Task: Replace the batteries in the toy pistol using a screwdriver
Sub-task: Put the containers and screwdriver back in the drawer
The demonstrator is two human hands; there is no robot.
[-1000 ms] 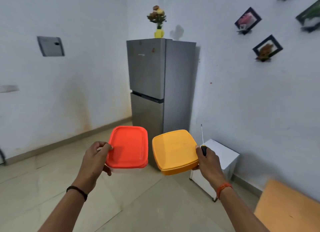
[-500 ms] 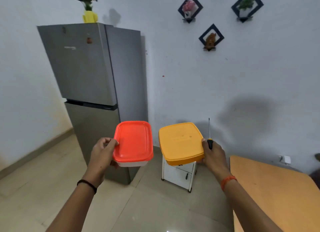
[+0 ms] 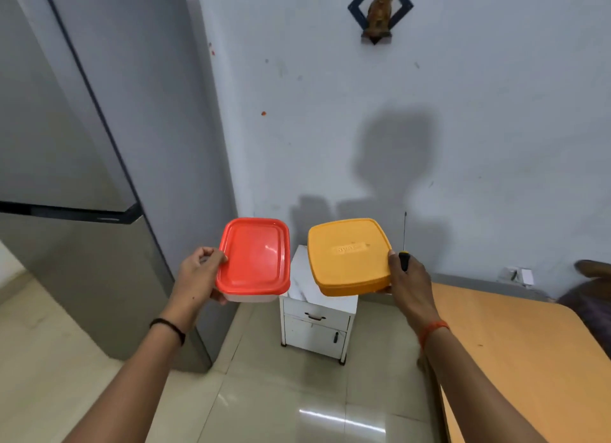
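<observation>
Head view: both arms reach forward over the small white cabinet (image 3: 317,313). Left hand (image 3: 198,277), left of the cabinet, has its fingers curled round the red-lidded rectangular plastic box (image 3: 253,255). Right hand (image 3: 408,282), right of the cabinet, clamps the yellow square plastic box (image 3: 348,255) plus a thin black-handled screwdriver (image 3: 404,244), shaft upright. Raised lettering on the yellow lid is unreadable. The toy pistol isn't visible.
</observation>
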